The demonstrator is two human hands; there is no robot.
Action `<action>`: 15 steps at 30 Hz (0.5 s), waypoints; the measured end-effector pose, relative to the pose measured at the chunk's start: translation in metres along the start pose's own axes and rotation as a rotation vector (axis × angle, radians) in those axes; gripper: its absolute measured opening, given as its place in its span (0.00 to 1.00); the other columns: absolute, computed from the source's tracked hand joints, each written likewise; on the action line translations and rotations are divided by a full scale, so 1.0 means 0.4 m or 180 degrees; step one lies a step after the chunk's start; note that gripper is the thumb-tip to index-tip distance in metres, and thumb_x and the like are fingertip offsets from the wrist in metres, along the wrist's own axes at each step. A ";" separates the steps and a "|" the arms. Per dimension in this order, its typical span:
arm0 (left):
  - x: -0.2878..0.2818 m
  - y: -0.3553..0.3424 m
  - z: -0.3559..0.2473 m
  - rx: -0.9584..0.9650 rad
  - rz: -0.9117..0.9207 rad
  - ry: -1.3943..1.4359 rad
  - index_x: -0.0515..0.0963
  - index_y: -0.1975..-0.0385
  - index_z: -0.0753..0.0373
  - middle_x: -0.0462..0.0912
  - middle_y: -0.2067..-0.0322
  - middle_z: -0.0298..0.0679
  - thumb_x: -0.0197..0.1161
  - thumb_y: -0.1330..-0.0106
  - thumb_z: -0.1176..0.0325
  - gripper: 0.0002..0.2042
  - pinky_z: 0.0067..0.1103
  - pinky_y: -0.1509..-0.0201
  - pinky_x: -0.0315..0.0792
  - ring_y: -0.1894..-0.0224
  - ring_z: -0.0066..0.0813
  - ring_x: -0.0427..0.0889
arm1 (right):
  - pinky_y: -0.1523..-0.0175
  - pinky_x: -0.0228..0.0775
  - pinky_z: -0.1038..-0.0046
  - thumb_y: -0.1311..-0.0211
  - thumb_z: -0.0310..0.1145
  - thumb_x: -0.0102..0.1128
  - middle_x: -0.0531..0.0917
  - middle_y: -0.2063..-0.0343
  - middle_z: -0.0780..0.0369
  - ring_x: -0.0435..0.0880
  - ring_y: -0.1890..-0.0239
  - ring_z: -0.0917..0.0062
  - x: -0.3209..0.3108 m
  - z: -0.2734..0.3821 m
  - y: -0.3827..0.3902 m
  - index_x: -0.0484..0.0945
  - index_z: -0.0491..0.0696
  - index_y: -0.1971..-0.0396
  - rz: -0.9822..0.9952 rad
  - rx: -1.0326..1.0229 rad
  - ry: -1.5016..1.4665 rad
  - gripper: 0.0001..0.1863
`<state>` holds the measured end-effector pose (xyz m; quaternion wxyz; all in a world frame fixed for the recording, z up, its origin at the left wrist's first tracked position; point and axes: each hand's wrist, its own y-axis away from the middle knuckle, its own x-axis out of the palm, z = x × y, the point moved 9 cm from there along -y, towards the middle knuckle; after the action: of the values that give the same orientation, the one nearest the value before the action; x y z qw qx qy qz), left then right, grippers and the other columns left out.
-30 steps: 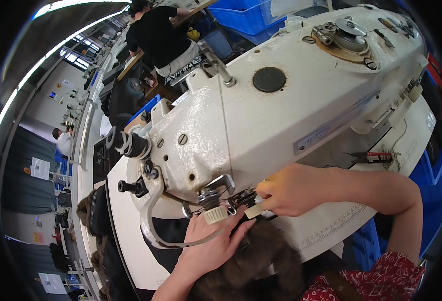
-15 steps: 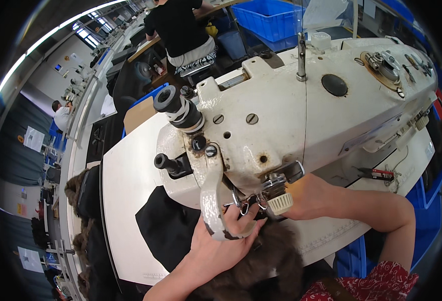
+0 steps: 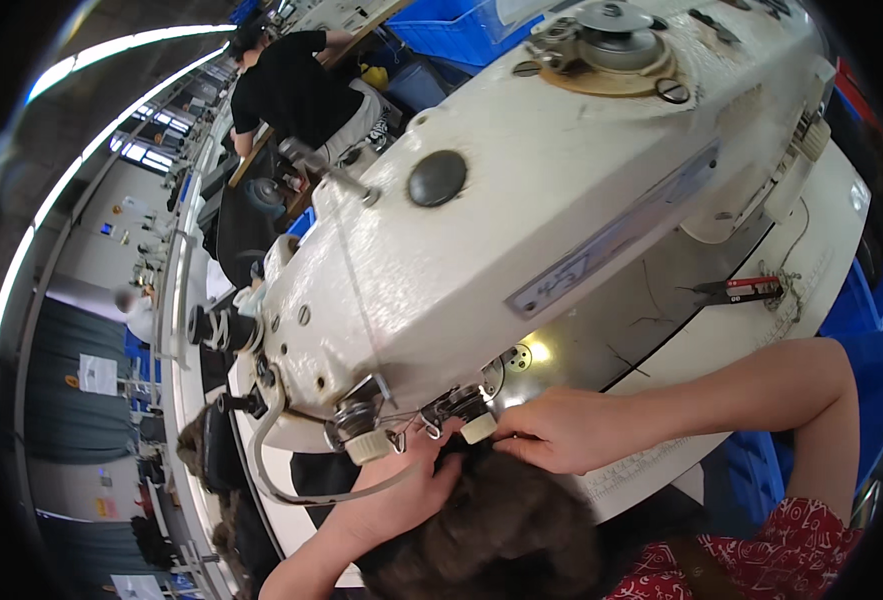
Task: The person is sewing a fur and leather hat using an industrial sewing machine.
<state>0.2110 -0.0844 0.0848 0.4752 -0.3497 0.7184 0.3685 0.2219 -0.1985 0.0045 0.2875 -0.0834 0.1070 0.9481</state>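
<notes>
Dark brown fur (image 3: pixel 506 530) attached to or lying with black cloth (image 3: pixel 321 475) is bunched at the near side of a white sewing machine (image 3: pixel 441 260). My left hand (image 3: pixel 401 490) is closed at the work's left edge, thumb bent against the dark material. Its fingertips are partly hidden behind the machine's tension knobs (image 3: pixel 366 445). On the other side, my right hand (image 3: pixel 566 430) has its fingers curled and pinches the dark edge of the work beside the lit metal plate (image 3: pixel 601 345). The needle and the exact seam are hidden by the machine head.
Red-and-black thread snips (image 3: pixel 746 290) lie on the machine table at right, beside loose thread (image 3: pixel 789 290). Blue bins (image 3: pixel 461 30) stand behind and at right. A co-worker in a black top (image 3: pixel 296 95) sits farther back. More fur and black pieces (image 3: pixel 216 450) hang at left.
My view has shifted right and closer over the machine. My right hand, partly hidden behind the machine before, now shows pinching the work's edge. My left hand has drawn back slightly from the needle area.
</notes>
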 end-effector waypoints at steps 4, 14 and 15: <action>0.025 0.004 0.002 0.0026 0.0048 -0.1098 0.79 0.55 0.54 0.84 0.67 0.39 0.74 0.42 0.67 0.16 0.35 0.68 0.76 0.70 0.43 0.84 | 0.59 0.80 0.55 0.30 0.34 0.48 0.86 0.76 0.50 0.88 0.71 0.56 0.005 0.037 0.006 0.79 0.38 0.50 -0.0234 -0.0369 0.0396 0.18; 0.020 0.021 -0.029 0.0385 0.0046 -0.1449 0.82 0.46 0.57 0.79 0.67 0.36 0.72 0.44 0.76 0.23 0.31 0.69 0.78 0.71 0.38 0.82 | 0.68 0.83 0.65 0.34 0.28 0.45 0.86 0.77 0.53 0.88 0.77 0.67 0.048 0.017 0.031 0.57 0.32 0.30 0.0765 0.0161 -0.1150 0.33; 0.019 0.024 -0.028 0.0432 0.0057 -0.1534 0.82 0.45 0.57 0.80 0.66 0.36 0.72 0.44 0.75 0.23 0.31 0.69 0.78 0.71 0.38 0.82 | 0.68 0.83 0.65 0.34 0.29 0.46 0.86 0.77 0.53 0.88 0.77 0.67 0.051 0.018 0.034 0.57 0.32 0.30 0.0785 0.0106 -0.1134 0.33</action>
<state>0.1956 -0.0905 0.0828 0.6519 -0.2126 0.6106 0.3963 0.1969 -0.1968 0.0091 0.1850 0.1040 0.0796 0.9740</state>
